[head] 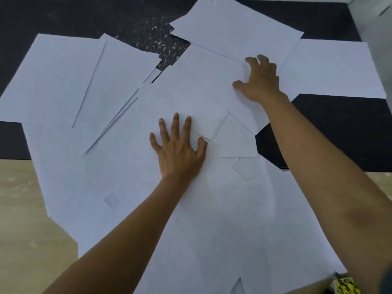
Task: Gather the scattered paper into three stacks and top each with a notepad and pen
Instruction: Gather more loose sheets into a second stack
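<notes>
Both of your forearms are bare from wrist to the frame's edge, with no sleeve, watch, band or ring showing on them. Your left hand (178, 149) is ungloved, its fingers (175, 124) slim with short nails. Your right hand (259, 81) is likewise ungloved. At the lower right corner, beside your right arm, sits a dark edge of clothing (387, 281).

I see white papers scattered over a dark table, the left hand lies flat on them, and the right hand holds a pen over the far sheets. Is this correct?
Not quite. The head view shows the right hand holding no pen; its bent fingers rest on a far sheet. The rest stands: white papers are scattered over the dark table, and the left hand lies flat on them.
</notes>
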`<action>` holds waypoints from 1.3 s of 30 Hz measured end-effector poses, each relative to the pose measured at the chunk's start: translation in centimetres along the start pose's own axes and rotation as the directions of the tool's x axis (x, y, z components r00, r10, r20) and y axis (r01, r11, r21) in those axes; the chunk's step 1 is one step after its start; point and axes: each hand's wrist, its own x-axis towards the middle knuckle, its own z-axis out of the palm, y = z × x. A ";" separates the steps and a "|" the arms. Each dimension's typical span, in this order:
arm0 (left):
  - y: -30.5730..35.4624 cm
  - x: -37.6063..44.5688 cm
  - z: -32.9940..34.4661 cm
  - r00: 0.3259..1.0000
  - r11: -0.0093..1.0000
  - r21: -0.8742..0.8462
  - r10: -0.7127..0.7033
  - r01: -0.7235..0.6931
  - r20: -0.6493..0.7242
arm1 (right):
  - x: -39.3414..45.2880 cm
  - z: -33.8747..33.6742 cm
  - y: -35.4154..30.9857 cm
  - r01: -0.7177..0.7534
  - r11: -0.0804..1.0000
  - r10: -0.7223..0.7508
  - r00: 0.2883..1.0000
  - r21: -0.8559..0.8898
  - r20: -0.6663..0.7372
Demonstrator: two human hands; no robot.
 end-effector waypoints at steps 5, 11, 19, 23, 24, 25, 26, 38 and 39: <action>0.0 0.0 0.1 1.000 1.000 0.003 -0.005 0.005 -0.012 | 2.0 1.6 0.7 -0.070 0.986 0.085 0.992 -0.153 0.090; 0.0 0.0 -0.2 1.000 1.000 -0.016 -0.007 0.007 0.005 | -1.3 2.4 -0.4 -0.012 0.973 0.029 0.997 -0.232 0.070; 0.1 -0.2 -0.4 1.000 0.999 -0.039 -0.015 0.016 0.015 | -9.9 3.7 -1.1 0.073 0.949 -0.081 0.997 -0.306 -0.012; 0.1 -0.1 -0.5 0.999 0.997 -0.064 -0.040 0.040 -0.008 | -12.2 4.3 -1.6 0.136 0.972 -0.184 0.947 -0.190 -0.265; 0.1 -0.1 -0.5 0.999 0.996 -0.076 -0.048 0.046 -0.018 | -12.2 4.3 -1.5 0.141 0.979 -0.180 0.933 -0.144 -0.311; 0.1 -0.2 -0.6 0.998 0.995 -0.088 -0.054 0.052 -0.024 | -12.0 4.2 -1.2 0.134 0.985 -0.163 0.926 -0.107 -0.340; 0.2 -0.2 -0.6 0.998 0.994 -0.099 -0.059 0.056 -0.029 | -11.5 4.2 -0.9 0.111 0.991 -0.132 0.928 -0.079 -0.349; 0.2 -0.1 -0.4 0.998 0.996 -0.065 -0.057 0.055 -0.032 | -9.3 3.7 -0.1 0.121 0.992 -0.130 0.936 -0.045 -0.327; 0.2 -0.1 -0.4 0.997 0.996 -0.071 -0.062 0.059 -0.039 | -8.6 3.2 0.0 0.087 0.996 -0.082 0.941 -0.001 -0.329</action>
